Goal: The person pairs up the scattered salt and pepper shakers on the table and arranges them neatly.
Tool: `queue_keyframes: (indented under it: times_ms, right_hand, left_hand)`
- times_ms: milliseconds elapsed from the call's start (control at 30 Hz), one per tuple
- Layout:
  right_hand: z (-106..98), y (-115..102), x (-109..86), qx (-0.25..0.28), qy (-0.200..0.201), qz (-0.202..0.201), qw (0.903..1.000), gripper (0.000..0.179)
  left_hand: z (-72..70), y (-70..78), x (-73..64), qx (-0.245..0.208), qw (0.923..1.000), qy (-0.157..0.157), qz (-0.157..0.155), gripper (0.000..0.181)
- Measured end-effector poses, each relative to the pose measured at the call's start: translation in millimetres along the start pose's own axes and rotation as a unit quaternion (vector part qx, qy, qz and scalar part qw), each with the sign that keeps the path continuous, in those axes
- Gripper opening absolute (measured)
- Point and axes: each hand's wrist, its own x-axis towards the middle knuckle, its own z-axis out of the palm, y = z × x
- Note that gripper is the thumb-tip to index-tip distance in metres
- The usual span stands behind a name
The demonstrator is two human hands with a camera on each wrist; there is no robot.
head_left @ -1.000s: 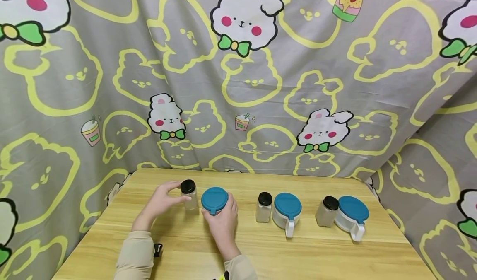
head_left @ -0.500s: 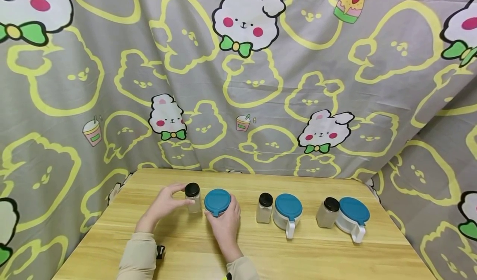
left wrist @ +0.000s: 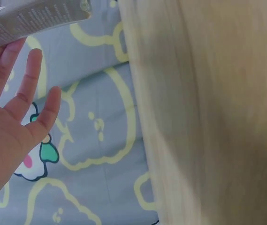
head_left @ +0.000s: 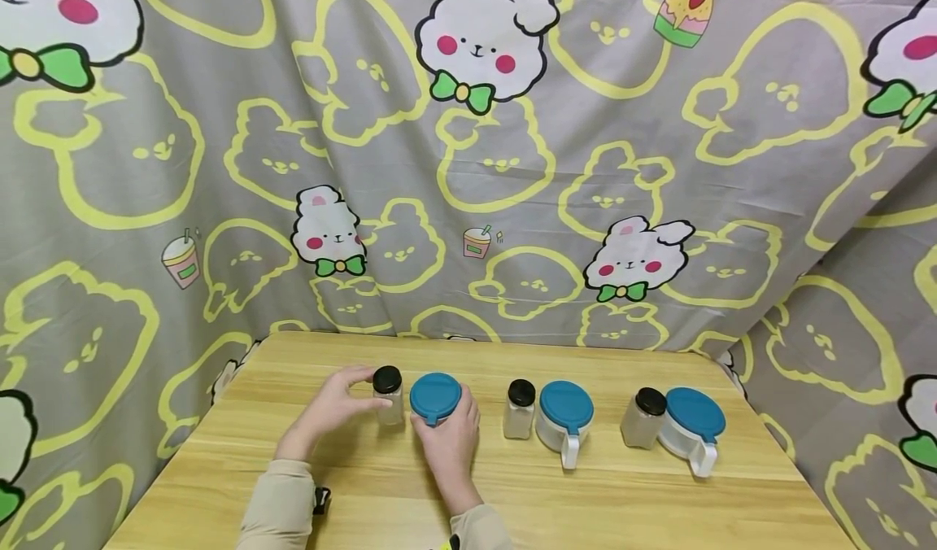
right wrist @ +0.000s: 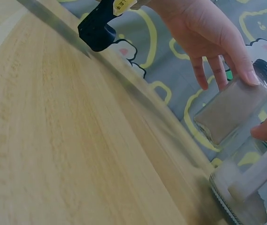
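My left hand (head_left: 333,408) pinches a small clear jar with a black lid (head_left: 388,380) between thumb and fingers. In the left wrist view the printed jar (left wrist: 34,18) crosses the top corner, the lower fingers spread away from it. The right wrist view shows that jar off the table, slightly tilted. Beside it, my right hand (head_left: 450,446) grips a clear glass seasoning pot with a blue lid (head_left: 435,396) from the near right side. The pot's pale handle (right wrist: 260,173) shows in the right wrist view; whether its base touches the table I cannot tell.
To the right stand a black-lidded jar (head_left: 519,418) and a blue-lidded pot (head_left: 566,403) side by side. A second such pair, a jar (head_left: 641,428) and a pot (head_left: 694,412), is farther right. A patterned curtain (head_left: 512,208) hangs behind the wooden table (head_left: 586,509).
Both hands have moved right and slightly nearer the front, carrying the small jar and the seasoning pot with them. The two pairs on the right have stayed in place.
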Motion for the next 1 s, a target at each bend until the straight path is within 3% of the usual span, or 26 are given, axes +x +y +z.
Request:
queue_keyframes:
  times_ms: [133,500,700,1000]
  right_hand:
    - [-0.1,1.4,-0.2,0.004,-0.002,-0.001,1.0,0.089]
    - [-0.1,3.4,0.1,0.007,-0.015,0.004,0.9999,0.089]
    - [-0.8,4.3,1.2,0.004,-0.018,0.003,0.9998,0.089]
    - [0.2,7.4,1.3,-0.008,-0.032,0.009,0.9994,0.091]
  left_hand:
    - [3.3,0.9,1.2,-0.007,0.9999,-0.009,0.011,0.053]
    - [6.8,-1.5,2.2,0.01,0.9996,-0.025,-0.005,0.056]
    - [7.0,-1.8,2.3,0.009,0.9996,-0.028,0.003,0.051]
    - [6.8,-0.1,0.7,-0.004,0.9992,-0.039,-0.009,0.052]
